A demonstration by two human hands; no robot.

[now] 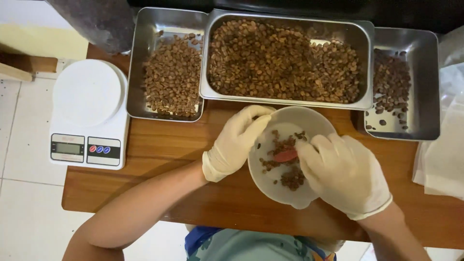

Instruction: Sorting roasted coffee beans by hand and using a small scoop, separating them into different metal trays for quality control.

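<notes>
Tilting a shallow white round bowl [282, 191] of brown beans at the near middle of the wooden worktop [159, 150]: the gloved left hand [235, 143] is gripping its far-left rim, steadying it. The gloved right hand [344, 175] is resting curled over the right rim, one fingertip apparently touching a small reddish piece [285, 155] among the beans. Three steel trays [286, 99] of beans are standing far, within reach; a white digital scale [89, 116] is sitting left.

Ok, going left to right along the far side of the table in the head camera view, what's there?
White kitchen scale → left steel tray of brown beans → large middle steel tray heaped with beans → right steel tray with fewer, darker beans → clear plastic bag at the edge.
</notes>
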